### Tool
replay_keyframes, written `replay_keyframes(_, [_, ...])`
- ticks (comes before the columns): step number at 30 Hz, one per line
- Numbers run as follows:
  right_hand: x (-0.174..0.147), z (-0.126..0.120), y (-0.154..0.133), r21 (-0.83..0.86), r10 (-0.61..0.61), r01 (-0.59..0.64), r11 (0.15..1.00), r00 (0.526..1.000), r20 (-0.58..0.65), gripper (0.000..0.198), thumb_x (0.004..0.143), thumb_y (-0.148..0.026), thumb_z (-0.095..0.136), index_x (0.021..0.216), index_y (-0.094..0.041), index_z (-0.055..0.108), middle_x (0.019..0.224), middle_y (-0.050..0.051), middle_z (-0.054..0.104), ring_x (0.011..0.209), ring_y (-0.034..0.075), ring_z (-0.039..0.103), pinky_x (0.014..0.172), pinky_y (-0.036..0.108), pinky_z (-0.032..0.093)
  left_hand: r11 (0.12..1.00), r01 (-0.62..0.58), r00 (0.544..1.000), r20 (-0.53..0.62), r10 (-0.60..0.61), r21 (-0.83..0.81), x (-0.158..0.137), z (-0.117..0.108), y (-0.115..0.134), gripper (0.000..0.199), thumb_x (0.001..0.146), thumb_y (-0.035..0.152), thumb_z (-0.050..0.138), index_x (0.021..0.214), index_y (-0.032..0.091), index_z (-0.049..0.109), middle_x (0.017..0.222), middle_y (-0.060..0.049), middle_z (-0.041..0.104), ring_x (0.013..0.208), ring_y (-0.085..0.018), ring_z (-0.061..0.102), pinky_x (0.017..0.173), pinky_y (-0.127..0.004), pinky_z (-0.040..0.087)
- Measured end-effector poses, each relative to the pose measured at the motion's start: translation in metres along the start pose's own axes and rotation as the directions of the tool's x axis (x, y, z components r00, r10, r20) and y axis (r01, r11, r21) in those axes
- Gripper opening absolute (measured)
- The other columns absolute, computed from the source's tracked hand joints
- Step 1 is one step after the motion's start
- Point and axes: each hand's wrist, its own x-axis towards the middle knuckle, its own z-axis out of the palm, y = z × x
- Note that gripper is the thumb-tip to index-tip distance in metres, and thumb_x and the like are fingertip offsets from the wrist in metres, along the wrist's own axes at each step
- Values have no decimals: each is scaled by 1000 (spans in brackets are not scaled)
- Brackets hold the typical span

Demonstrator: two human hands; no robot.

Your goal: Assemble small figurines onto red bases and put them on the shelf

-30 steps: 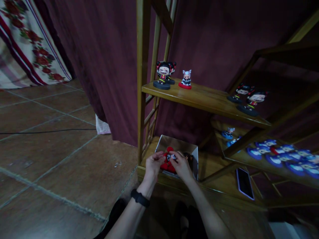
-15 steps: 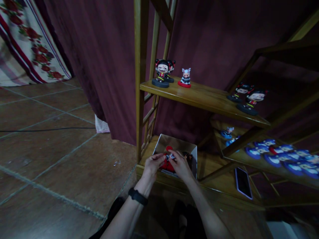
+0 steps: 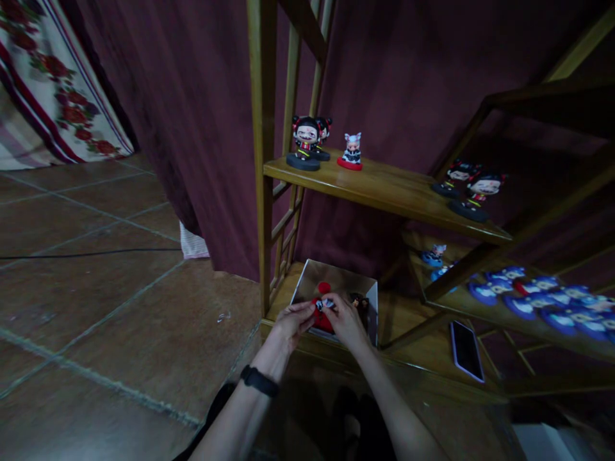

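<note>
Over a white box (image 3: pixel 295 286) on the low shelf, both hands meet around a small white-haired figurine (image 3: pixel 327 303). My left hand (image 3: pixel 293 320) pinches its dark lower part at a red piece, perhaps its base. Closed on the pale head from the other side is my right hand (image 3: pixel 344 320). Inside the box, a red disc (image 3: pixel 324 288) lies at the back, and more red pieces (image 3: pixel 323 321) show below the fingers. Several dark-haired figurine parts (image 3: pixel 359 301) sit at the box's right; my right hand partly hides them.
On the upper shelf (image 3: pixel 379 184) stand black-haired figurines (image 3: pixel 305 141) and a white-haired figurine on a red base (image 3: pixel 352 152). Several blue figurines (image 3: pixel 533 298) crowd the right-hand shelf. A phone (image 3: pixel 467 351) lies on the lower board. A wooden post (image 3: pixel 262 160) rises left of the box.
The view has shifted slightly, so the shelves sit a little further left. Both hands keep their hold on the small figurine, whose pale head now shows more between the fingers.
</note>
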Motion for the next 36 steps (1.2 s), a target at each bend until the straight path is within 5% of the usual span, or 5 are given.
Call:
replay_keyframes(14, [-6, 2, -15, -119, -92, 101, 988, 993, 72, 22, 84, -17, 38, 99, -25, 52, 95, 4, 56, 87, 16, 56, 79, 28, 43, 999, -20, 1000, 6, 19, 33, -5, -5, 0, 18, 56, 14, 75, 71, 10, 66, 66, -7, 68, 62, -14, 63, 67, -27, 49])
replay_keyframes(19, [-4, 6, -13, 11, -81, 81, 997, 995, 54, 25, 83, -18, 41, 105, -26, 52, 101, 4, 57, 93, 17, 54, 84, 31, 42, 993, -40, 998, -48, 45, 110, -2, -4, 4, 20, 55, 13, 75, 73, 9, 67, 66, -8, 68, 59, -14, 63, 64, -25, 49])
replay_keyframes(25, [2, 20, 2, 289, 69, -43, 956, 994, -80, 29, 73, -22, 55, 103, -23, 55, 101, 3, 57, 88, 15, 57, 79, 30, 46, 999, 26, 997, -71, -29, -39, -1, -4, 8, 8, 65, 6, 66, 71, 10, 64, 63, -6, 67, 55, -12, 62, 61, -23, 51])
replay_keyframes(36, [9, 24, 18, 447, 115, -118, 887, 993, 33, 18, 70, -23, 59, 88, -20, 62, 89, 2, 61, 79, 14, 59, 77, 30, 47, 989, 140, 989, -37, -142, -41, -3, -5, 12, 6, 70, 8, 63, 76, 9, 63, 69, -9, 67, 63, -15, 65, 65, -26, 54])
